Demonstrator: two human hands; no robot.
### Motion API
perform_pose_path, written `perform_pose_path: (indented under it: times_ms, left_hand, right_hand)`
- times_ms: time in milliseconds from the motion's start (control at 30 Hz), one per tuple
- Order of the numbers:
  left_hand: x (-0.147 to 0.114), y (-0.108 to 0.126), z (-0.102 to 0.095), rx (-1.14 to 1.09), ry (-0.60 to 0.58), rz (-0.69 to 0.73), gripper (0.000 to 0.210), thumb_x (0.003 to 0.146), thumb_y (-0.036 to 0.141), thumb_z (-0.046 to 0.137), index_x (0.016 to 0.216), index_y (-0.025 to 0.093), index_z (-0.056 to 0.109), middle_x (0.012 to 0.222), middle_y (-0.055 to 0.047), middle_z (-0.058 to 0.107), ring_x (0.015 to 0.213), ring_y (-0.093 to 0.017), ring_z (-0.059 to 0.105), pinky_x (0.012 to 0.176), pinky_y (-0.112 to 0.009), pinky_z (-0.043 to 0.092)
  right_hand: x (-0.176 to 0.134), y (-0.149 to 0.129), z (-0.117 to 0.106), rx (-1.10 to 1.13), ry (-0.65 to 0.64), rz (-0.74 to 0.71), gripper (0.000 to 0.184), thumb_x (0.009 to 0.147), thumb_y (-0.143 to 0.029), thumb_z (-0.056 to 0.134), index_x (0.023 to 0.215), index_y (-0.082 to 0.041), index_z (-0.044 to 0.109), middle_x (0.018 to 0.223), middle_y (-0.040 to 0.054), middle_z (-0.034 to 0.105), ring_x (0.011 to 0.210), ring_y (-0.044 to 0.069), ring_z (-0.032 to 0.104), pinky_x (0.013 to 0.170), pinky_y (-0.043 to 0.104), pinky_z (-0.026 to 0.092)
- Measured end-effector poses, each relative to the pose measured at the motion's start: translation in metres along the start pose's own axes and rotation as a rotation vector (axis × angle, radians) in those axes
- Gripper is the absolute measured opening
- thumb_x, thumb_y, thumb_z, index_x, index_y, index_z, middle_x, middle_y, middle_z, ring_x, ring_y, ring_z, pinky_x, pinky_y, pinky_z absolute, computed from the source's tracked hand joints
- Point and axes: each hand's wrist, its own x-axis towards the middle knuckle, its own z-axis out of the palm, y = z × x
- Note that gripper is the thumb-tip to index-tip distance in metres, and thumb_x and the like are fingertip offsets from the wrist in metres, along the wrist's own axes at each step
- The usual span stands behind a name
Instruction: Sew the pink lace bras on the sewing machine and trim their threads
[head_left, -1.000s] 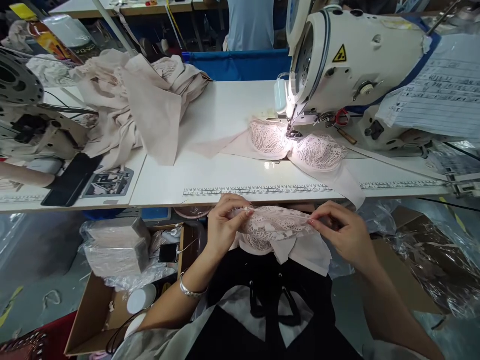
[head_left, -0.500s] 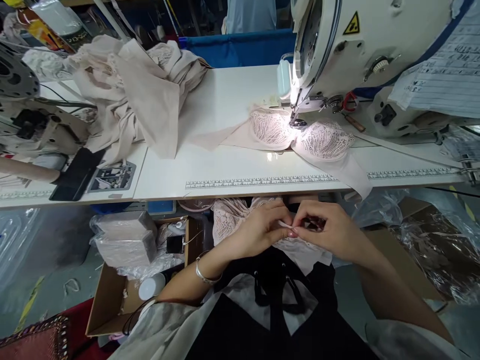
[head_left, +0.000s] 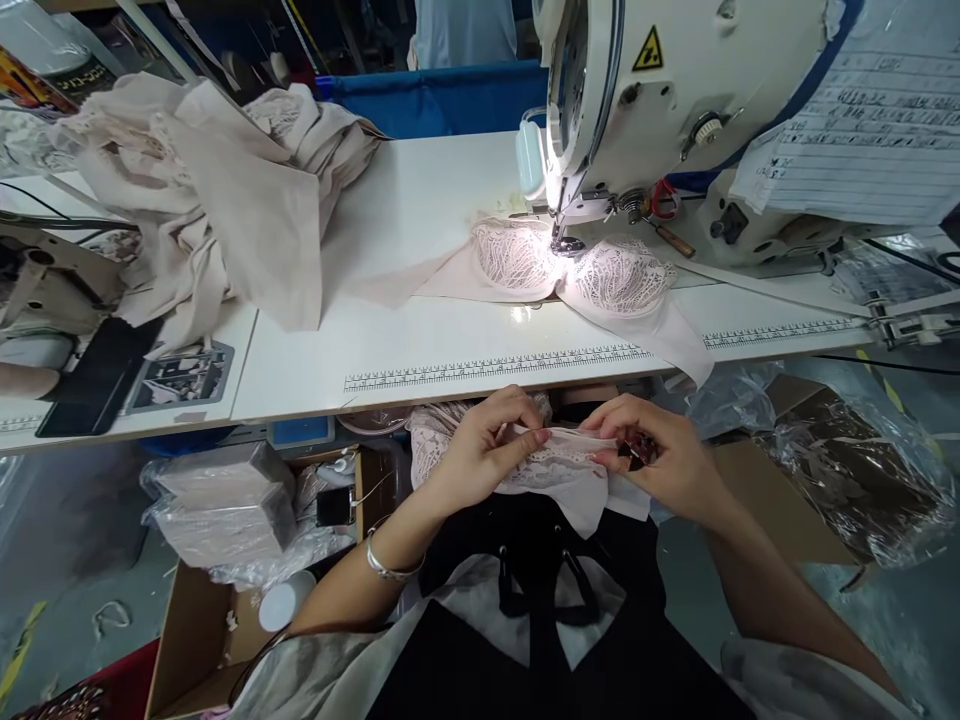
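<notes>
My left hand [head_left: 480, 447] pinches the edge of a pale pink lace bra [head_left: 571, 472] between thumb and fingers, just below the table's front edge. At the other end of that stretch of edge, my right hand [head_left: 670, 462] grips the same bra. A small dark red object [head_left: 639, 448] is tucked in the right palm, mostly hidden by the fingers, so its kind is unclear. Part of the held bra hangs over my lap. On the table, another pale pink lace bra [head_left: 619, 275] lies under the needle of the lit sewing machine [head_left: 585, 150].
Pale fabric pieces [head_left: 262, 190] are heaped on the table's left. A printed ruler [head_left: 487, 368] runs along the front edge. Red-handled scissors [head_left: 664, 200] lie behind the machine's needle area. Cardboard boxes [head_left: 191, 640] with plastic-wrapped packs flank me below. A person in light blue [head_left: 465, 35] is beyond.
My hands have moved apart, drawing a length of the bra's edge out between them. The whole view has shifted a little to the right.
</notes>
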Motion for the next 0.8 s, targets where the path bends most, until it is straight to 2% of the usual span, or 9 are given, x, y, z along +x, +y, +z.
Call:
perform_pose_path:
  times_ms: [67,200,267,333,400,467,567,667,800]
  left_hand:
    - [0.000,0.000,0.002,0.036,0.019,0.025,0.020,0.093,0.018,0.064,0.073,0.019,0.062,0.077,-0.001,0.058,0.078,-0.015,0.054,0.073,-0.028,0.042]
    - [-0.002,-0.001,0.004,0.074,0.077,0.042,0.021,0.094,0.017,0.064,0.073,0.019,0.061,0.079,-0.001,0.059,0.079,-0.015,0.055,0.075,-0.028,0.043]
    - [-0.003,-0.001,0.005,0.077,0.121,0.055,0.020,0.093,0.016,0.064,0.074,0.019,0.061,0.079,-0.001,0.058,0.080,-0.016,0.055,0.074,-0.028,0.043]
    - [-0.004,-0.001,0.006,0.076,0.168,0.069,0.019,0.092,0.014,0.064,0.074,0.019,0.062,0.079,-0.001,0.058,0.080,-0.016,0.055,0.074,-0.028,0.044]
    - [-0.004,0.000,0.007,0.063,0.185,0.072,0.018,0.092,0.014,0.065,0.074,0.019,0.063,0.080,-0.001,0.059,0.081,-0.016,0.056,0.074,-0.028,0.045]
    - [-0.005,0.002,0.007,0.037,0.160,0.060,0.018,0.092,0.014,0.066,0.074,0.019,0.063,0.083,-0.002,0.062,0.084,-0.016,0.058,0.077,-0.028,0.046]
    - [-0.005,0.005,0.007,-0.019,0.095,0.015,0.018,0.093,0.017,0.066,0.075,0.019,0.064,0.091,-0.004,0.068,0.088,-0.016,0.064,0.082,-0.028,0.048]
    - [-0.006,0.006,0.007,-0.117,0.059,-0.059,0.020,0.094,0.022,0.066,0.075,0.018,0.064,0.099,-0.007,0.074,0.095,-0.019,0.068,0.086,-0.029,0.050]
    - [-0.008,0.005,0.007,-0.188,0.039,-0.135,0.025,0.095,0.032,0.067,0.075,0.018,0.062,0.097,-0.009,0.076,0.092,-0.020,0.070,0.081,-0.028,0.051]
  right_hand:
    - [-0.001,-0.001,0.001,-0.108,0.107,-0.095,0.012,0.087,-0.019,0.074,0.084,-0.025,0.065,0.095,0.0037,0.070,0.074,0.015,0.065,0.057,0.026,0.051]
    - [-0.010,-0.001,0.009,-0.473,0.356,-0.345,0.017,0.082,-0.011,0.079,0.085,-0.025,0.070,0.080,0.0017,0.064,0.062,0.013,0.058,0.052,0.027,0.049]
    - [-0.015,0.001,0.016,-0.622,0.398,-0.460,0.022,0.079,-0.008,0.082,0.091,-0.024,0.072,0.075,0.0019,0.065,0.060,0.014,0.058,0.052,0.028,0.049]
    - [-0.018,0.002,0.022,-0.690,0.425,-0.507,0.025,0.078,-0.008,0.082,0.095,-0.023,0.073,0.073,0.0028,0.067,0.060,0.015,0.058,0.052,0.029,0.050]
    - [-0.018,0.002,0.027,-0.664,0.473,-0.452,0.023,0.079,-0.007,0.081,0.093,-0.024,0.073,0.075,0.0036,0.069,0.061,0.016,0.061,0.052,0.030,0.051]
    - [-0.015,0.000,0.029,-0.554,0.507,-0.310,0.020,0.082,-0.006,0.077,0.089,-0.025,0.072,0.087,0.0056,0.074,0.063,0.016,0.063,0.052,0.030,0.051]
    - [-0.009,-0.003,0.024,-0.327,0.431,-0.148,0.018,0.086,-0.007,0.072,0.085,-0.025,0.071,0.104,0.0067,0.078,0.073,0.018,0.071,0.056,0.030,0.055]
    - [-0.004,-0.003,0.017,-0.188,0.312,-0.091,0.015,0.087,-0.009,0.071,0.086,-0.024,0.071,0.094,0.0049,0.080,0.082,0.020,0.075,0.057,0.028,0.055]
    - [-0.002,-0.004,0.011,-0.064,0.276,0.029,0.011,0.090,-0.017,0.069,0.082,-0.023,0.068,0.088,0.0040,0.077,0.062,0.014,0.064,0.047,0.025,0.045]
